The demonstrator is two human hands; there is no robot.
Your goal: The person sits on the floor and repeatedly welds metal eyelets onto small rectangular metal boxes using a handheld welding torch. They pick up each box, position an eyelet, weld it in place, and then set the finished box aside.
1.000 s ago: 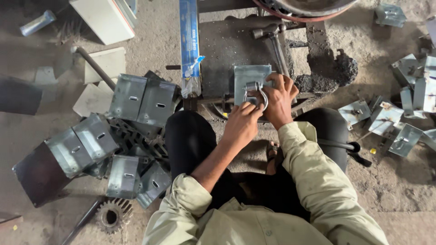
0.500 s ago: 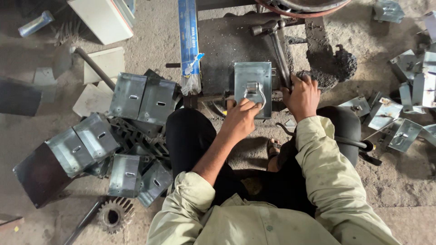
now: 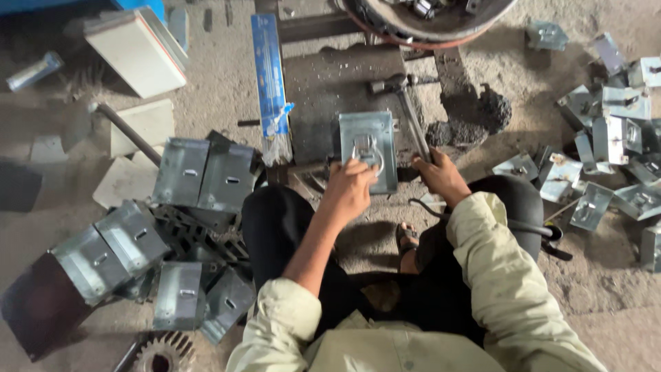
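A grey sheet-metal plate [image 3: 370, 135] with a metal ring handle [image 3: 365, 149] lies on a dark steel block [image 3: 330, 89] in front of me. My left hand [image 3: 350, 189] presses on the plate's near edge, fingers at the ring. My right hand [image 3: 439, 176] grips the lower end of a hammer handle [image 3: 413, 124]; the hammer head [image 3: 385, 85] rests on the block behind the plate. I sit on the ground with my knees on either side.
Stacks of similar grey plates [image 3: 200, 172] lie to my left, loose ones [image 3: 606, 138] to my right. A blue packet [image 3: 270, 76], white boards [image 3: 134, 48], a gear wheel [image 3: 162, 353], a round tub [image 3: 427, 17] and a dark heap [image 3: 475, 117] surround the block.
My right hand left the ring handle, moved right and closed on the hammer handle. My left hand stayed on the plate.
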